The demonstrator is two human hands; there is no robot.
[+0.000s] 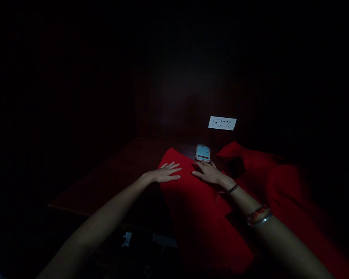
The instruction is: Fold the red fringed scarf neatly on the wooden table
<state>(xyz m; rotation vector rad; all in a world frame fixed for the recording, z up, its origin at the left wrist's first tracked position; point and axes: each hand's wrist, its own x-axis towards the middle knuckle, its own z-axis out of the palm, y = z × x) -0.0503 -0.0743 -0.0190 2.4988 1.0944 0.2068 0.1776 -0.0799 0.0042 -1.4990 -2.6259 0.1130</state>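
Smooth red cloth point(192, 201) tapers across the dark desk point(110, 174). Left hand point(164, 174) and right hand point(209, 173) rest on it, fingers spread, gripping nothing.

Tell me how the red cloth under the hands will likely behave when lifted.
The red cloth is probably floppy, since its near end seems to droop past the edge of the table. It looks thin and lies flat beside the spread fingers of the left hand, so it may well feel light for its size.

Phone point(203, 153) on table point(110, 178), behind cloth point(199, 211); wall socket point(222, 123) behind phone, rightward
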